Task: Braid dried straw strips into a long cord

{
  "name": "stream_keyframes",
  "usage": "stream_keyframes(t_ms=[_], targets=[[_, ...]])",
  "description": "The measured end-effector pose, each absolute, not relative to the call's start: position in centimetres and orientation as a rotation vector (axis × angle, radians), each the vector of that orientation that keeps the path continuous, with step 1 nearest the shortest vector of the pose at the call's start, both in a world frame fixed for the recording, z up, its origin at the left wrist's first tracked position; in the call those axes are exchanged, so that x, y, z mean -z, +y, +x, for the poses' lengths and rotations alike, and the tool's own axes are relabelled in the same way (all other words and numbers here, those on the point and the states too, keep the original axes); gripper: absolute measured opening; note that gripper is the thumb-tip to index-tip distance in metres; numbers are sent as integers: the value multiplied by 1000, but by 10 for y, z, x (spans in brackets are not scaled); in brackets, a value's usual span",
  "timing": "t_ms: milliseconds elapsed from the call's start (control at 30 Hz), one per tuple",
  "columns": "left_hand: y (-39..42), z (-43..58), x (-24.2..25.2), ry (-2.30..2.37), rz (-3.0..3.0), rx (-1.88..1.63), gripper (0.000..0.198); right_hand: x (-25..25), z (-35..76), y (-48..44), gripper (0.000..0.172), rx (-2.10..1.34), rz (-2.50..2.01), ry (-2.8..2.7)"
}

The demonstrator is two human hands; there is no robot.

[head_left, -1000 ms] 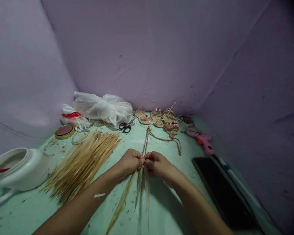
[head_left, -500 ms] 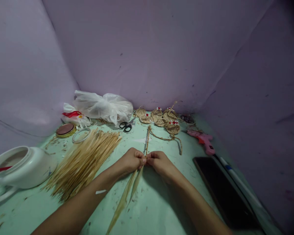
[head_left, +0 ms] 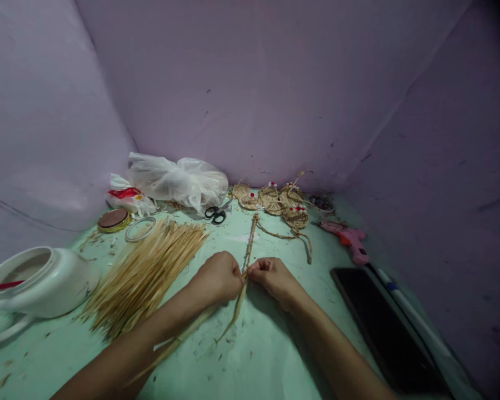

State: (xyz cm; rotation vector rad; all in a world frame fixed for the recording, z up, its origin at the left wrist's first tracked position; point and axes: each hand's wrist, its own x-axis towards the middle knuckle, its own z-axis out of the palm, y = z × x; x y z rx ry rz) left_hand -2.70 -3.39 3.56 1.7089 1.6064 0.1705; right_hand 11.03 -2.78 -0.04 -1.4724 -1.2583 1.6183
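My left hand (head_left: 219, 276) and my right hand (head_left: 275, 276) are both closed, pinching the near end of a braided straw cord (head_left: 250, 240) in the middle of the green table (head_left: 270, 361). The fingertips meet at the braid. Loose straw strands (head_left: 233, 311) trail from the pinch back toward me, one passing under my left forearm. The cord runs away from me and curls right toward several small woven straw pieces (head_left: 283, 201) by the wall.
A pile of straw strips (head_left: 145, 272) lies to the left, with a white jar (head_left: 37, 283) on its side, lids (head_left: 113, 220), plastic bags (head_left: 179, 180) and scissors (head_left: 215, 213). A pink glue gun (head_left: 349, 239), dark tablet (head_left: 383, 328) and pen (head_left: 408, 311) lie right.
Both hands stayed at the braid end. The loose strands swung left, one now lying under my left forearm; the view shifted slightly.
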Motion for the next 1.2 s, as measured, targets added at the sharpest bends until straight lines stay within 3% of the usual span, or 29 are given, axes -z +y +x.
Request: stream_keyframes(t_ms=[200, 333, 467, 600, 767, 1000, 1200], targets=[[-68, 0, -38, 1830, 2067, -105, 25, -2, 105, -32, 3, -1610, -1444, -1162], [-65, -2, -41, 1713, 2118, -134, 23, 3, 103, -32, 2, -1588, -1419, -1112], [-41, -18, -53, 1662, 1701, -423, 19, 6, 106, -30, 3, -1678, -1310, -1131], [-32, -20, -53, 1518, 1066, -494, 36, 6, 109, -30, 3, -1719, -1225, -1150], [-30, -18, -32, 1261, 894, -480, 13, 5, 107, -30, 3, -1715, -1222, -1171], [-22, -23, -24, 1342, 1043, -396, 10, 6, 111, -27, 6, -1590, -1237, -1378], [-22, -21, -28, 1406, 1350, -413, 10, -5, 122, -29, 13, -1743, -1250, -1423]])
